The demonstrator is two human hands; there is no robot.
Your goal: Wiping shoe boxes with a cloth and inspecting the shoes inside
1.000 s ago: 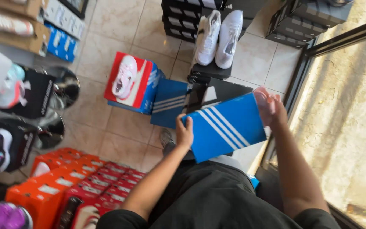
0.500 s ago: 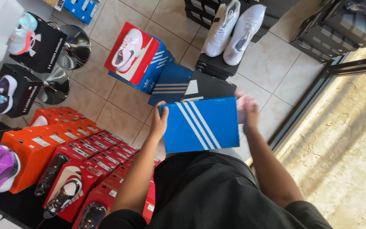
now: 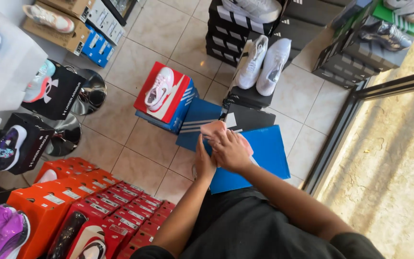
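Blue shoebox [image 3: 267,156]: held flat in front of the person's lap, above the tiled floor [image 3: 135,153]; its plain blue face shows to the right of both hands, its left part is covered by them.
Pink cloth [image 3: 215,129]: a soft pink wad lying on the box's upper left part, just above the fingers of the right hand.
Left hand [image 3: 204,160]: at the box's left edge, thumb side up, fingers wrapped round the edge; grip closed on the blue shoebox.
Right hand [image 3: 230,151]: lying palm down on top of the box, fingers spread toward the pink cloth and touching it; whether this grip closes on the cloth cannot be told.
Box relative to grip: the box runs out rightward from the two hands, which meet at its left end, touching each other.
Red box with pink shoe [image 3: 165,93]: on the floor beyond the hands, on a blue box.
White sneakers [image 3: 262,64]: a pair on black boxes, farther off.
Orange and red boxes [image 3: 80,201]: stacked at the person's left, near the left forearm.
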